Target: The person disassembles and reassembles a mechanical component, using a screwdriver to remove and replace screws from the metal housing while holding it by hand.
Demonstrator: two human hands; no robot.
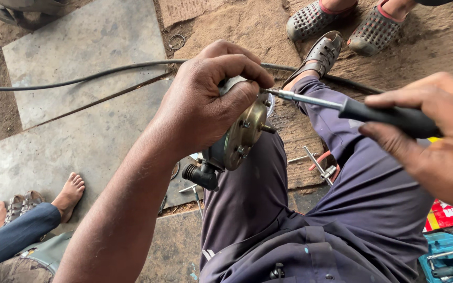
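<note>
My left hand [205, 102] grips a round brass-coloured metal part [239, 137] with bolts on its face and a black pipe fitting [200, 175] at its lower end, held above my knee. My right hand [436, 139] holds a black-handled screwdriver [352, 109], whose metal shaft points left. Its tip meets the top edge of the part, right by my left thumb and forefinger. My legs in dark purple trousers [342, 209] stretch out below both hands.
A black cable [79, 78] runs across the concrete slabs and dirt. Loose tools [318, 165] lie by my leg. A blue tool case [449, 251] and a red packet [444, 215] sit at lower right. Other people's feet show at top right [342, 23] and lower left [66, 196].
</note>
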